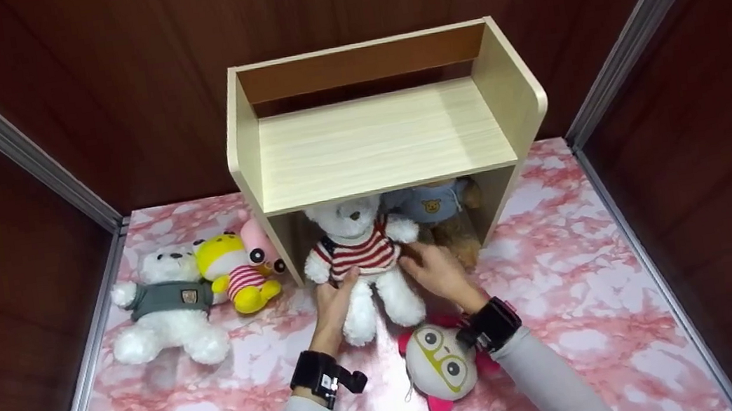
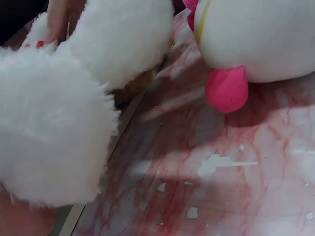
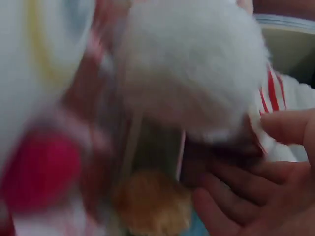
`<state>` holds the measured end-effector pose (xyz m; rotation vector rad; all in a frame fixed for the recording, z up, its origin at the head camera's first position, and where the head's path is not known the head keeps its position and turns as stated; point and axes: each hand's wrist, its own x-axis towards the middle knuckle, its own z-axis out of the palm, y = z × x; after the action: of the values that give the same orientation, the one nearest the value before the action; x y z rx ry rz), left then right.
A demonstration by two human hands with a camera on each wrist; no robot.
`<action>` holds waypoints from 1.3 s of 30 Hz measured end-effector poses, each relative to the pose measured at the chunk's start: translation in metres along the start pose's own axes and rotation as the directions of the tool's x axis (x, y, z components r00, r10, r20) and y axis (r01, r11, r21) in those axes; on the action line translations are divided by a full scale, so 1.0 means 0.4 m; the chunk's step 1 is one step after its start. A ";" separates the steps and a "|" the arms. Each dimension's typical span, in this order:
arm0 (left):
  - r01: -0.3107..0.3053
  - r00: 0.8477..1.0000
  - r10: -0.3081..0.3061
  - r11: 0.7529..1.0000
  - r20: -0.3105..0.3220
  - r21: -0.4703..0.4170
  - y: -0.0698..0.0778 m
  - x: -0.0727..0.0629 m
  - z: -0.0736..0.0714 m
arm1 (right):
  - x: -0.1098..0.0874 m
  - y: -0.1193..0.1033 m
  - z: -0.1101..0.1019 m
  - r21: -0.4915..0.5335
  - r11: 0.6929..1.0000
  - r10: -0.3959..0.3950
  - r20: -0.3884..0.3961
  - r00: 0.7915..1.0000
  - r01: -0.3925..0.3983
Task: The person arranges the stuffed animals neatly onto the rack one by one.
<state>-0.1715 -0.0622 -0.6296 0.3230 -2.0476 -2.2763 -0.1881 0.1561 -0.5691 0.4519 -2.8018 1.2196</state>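
In the head view a white teddy bear (image 1: 362, 254) in a red-and-white striped sweater sits upright at the front of the shelf's lower compartment, legs forward. My left hand (image 1: 331, 307) holds its lower left side, thumb in front. On the other side my right hand (image 1: 444, 271) holds the bear near the sweater's hem; the right wrist view shows that thumb against the knit and the fingers reaching behind. Fluffy legs (image 2: 49, 128) hide most of the left hand in the left wrist view. A brown bear (image 1: 433, 205) in a blue top sits behind the right hand, partly hidden.
The pale wooden shelf (image 1: 385, 139) has a bare upper board. To its left are a white bear (image 1: 170, 298) in a green top, a yellow plush toy (image 1: 245, 278) and a pink one (image 1: 256, 238). A plush with yellow glasses (image 1: 440, 362) lies beside the right wrist.
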 end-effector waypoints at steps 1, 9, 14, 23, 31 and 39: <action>0.004 1.000 -0.004 1.000 -0.008 0.000 0.001 0.005 -0.004 | 0.002 0.007 -0.006 -0.075 0.997 -0.034 -0.046 0.998 0.031; 0.024 1.000 -0.023 0.998 -0.017 0.053 0.009 0.048 -0.021 | 0.031 0.082 -0.022 -0.566 0.824 -0.107 -0.145 0.984 0.006; -0.011 1.000 0.009 0.991 0.013 0.136 0.005 0.080 -0.011 | 0.034 0.128 -0.010 -0.565 0.825 -0.127 -0.143 0.982 0.024; -0.064 0.994 0.056 0.994 0.097 0.086 0.012 0.143 0.044 | 0.033 0.161 0.021 -0.629 0.768 -0.325 -0.219 0.920 0.122; -0.051 0.989 0.041 0.997 0.141 0.066 0.005 0.157 0.072 | 0.042 0.145 0.024 -0.622 0.777 -0.281 -0.196 0.939 0.103; -0.017 0.982 -0.019 0.982 0.186 0.187 -0.019 0.157 0.094 | 0.038 0.152 0.033 -0.627 0.772 -0.297 -0.209 0.932 0.105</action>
<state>-0.2396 -0.0365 -0.6406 0.1220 -2.3600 -2.1940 -0.2189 0.1822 -0.6187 0.4532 -2.5849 0.2606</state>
